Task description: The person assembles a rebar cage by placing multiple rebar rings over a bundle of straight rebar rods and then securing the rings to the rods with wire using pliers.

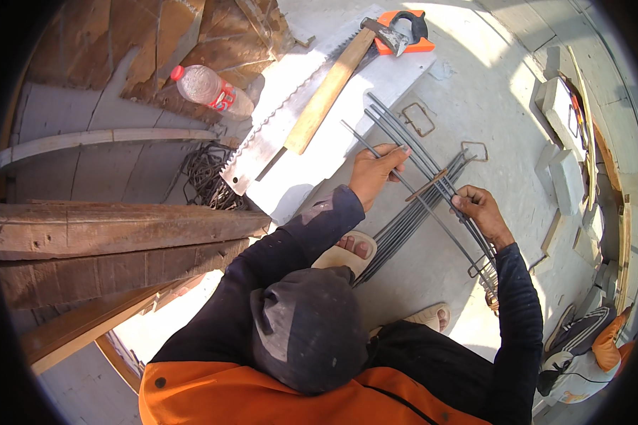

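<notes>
My left hand (pixel 376 176) pinches a thin steel rod (pixel 443 225), which slants from upper left to lower right. Beside it, my right hand (pixel 480 212) is closed around a few parallel steel rods (pixel 404 134). A narrow rusty wire stirrup (pixel 427 185) crosses these rods between my hands; whether it encircles all of them I cannot tell. More wire loops gather at the rods' near end, by my right forearm. Underneath, a bundle of loose steel rods (pixel 397 237) lies on the concrete floor, running past my sandalled foot (pixel 354 248).
A white block (pixel 290 185) at the upper left carries a handsaw (pixel 244 170) and a wood-handled hatchet (pixel 329 92). Nearby are a plastic bottle (pixel 213 92), a tangle of wire stirrups (pixel 209 173) and timber beams (pixel 120 230). A bent wire loop (pixel 418 119) lies beyond the rods; pale blocks (pixel 563 113) stand right.
</notes>
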### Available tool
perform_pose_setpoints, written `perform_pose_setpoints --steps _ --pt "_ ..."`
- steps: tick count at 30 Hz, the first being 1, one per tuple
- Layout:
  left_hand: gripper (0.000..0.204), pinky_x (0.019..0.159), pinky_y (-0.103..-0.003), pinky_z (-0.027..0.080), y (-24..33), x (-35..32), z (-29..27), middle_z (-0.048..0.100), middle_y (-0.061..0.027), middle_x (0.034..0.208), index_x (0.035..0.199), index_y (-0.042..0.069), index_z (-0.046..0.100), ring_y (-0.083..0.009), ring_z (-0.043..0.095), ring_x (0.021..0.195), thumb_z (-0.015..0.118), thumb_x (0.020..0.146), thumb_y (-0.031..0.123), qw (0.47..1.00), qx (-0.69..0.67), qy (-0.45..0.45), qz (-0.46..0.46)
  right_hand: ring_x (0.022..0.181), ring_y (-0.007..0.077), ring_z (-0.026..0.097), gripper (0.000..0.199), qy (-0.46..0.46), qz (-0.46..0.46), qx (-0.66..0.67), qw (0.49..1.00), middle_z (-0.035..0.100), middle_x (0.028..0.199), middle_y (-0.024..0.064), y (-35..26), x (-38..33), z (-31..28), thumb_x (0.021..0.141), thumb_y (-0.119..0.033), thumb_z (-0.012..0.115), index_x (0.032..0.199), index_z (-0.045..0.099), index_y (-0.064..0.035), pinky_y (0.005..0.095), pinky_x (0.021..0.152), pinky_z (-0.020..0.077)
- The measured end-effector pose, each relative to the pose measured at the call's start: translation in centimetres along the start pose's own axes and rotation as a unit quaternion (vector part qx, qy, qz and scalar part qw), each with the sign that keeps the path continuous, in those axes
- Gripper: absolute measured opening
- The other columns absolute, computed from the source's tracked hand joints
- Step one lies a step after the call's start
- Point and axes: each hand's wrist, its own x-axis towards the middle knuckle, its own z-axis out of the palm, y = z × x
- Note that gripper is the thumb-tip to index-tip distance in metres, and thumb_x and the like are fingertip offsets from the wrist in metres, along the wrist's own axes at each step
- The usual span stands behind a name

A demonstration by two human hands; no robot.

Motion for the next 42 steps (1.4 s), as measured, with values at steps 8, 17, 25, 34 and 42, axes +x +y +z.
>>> perform_pose_setpoints --steps 8,17,25,34,42 --pt "0.026 0.068 -0.029 0.049 -1.0 0.5 0.2 0.065 0.0012 0.079 0.089 0.006 0.076 -0.0097 0.058 0.073 0.08 0.097 0.031 0.998 -0.03 0.038 0.045 0.069 0.0064 0.058 0.018 -0.005 0.004 0.044 0.999 0.068 0.078 -0.0016 0.3 0.1 0.2 0.102 -0.02 0.077 0.092 0.071 -0.0052 0.0255 0.064 0.0466" --pt "0.034 0.067 -0.025 0.049 -0.4 0.1 -0.5 0.066 -0.001 0.085 0.107 0.005 0.074 -0.0096 0.06 0.076 0.078 0.099 0.038 1.0 -0.002 0.013 -0.027 0.069 0.008 0.057 0.032 0.061 -0.01 -0.036 0.997 0.065 0.074 -0.0028 -0.7 0.5 -0.5 0.097 -0.035 0.083 0.083 0.075 -0.007 0.0275 0.065 0.0486" --pt "0.038 0.066 -0.025 0.049 -0.4 0.3 -0.9 0.067 -0.0021 0.087 0.114 0.004 0.072 -0.0098 0.06 0.074 0.078 0.099 0.039 1.0 0.029 0.006 0.0 0.074 0.0092 0.056 0.031 0.075 0.011 -0.071 0.995 0.062 0.08 -0.0028 -1.9 0.5 0.0 0.101 -0.041 0.077 0.097 0.076 -0.0094 0.0284 0.066 0.0499" --pt "0.033 0.067 -0.026 0.05 -0.7 -0.3 -0.1 0.067 -0.0017 0.084 0.108 0.006 0.073 -0.0107 0.062 0.073 0.078 0.099 0.037 0.999 0.022 -0.017 -0.018 0.072 0.0079 0.053 0.025 0.061 -0.005 -0.066 0.996 0.063 0.081 -0.0044 -2.2 1.6 0.3 0.101 -0.035 0.075 0.101 0.077 -0.0103 0.0263 0.064 0.046" --pt "0.029 0.066 -0.026 0.049 0.0 -0.3 -0.2 0.067 -0.0001 0.081 0.099 0.007 0.075 -0.0096 0.061 0.073 0.076 0.1 0.036 1.0 0.018 -0.017 -0.01 0.074 0.0075 0.055 0.023 0.036 0.007 -0.046 0.998 0.066 0.082 -0.0053 -1.9 1.8 0.2 0.098 -0.035 0.079 0.098 0.077 -0.012 0.0261 0.067 0.0456"
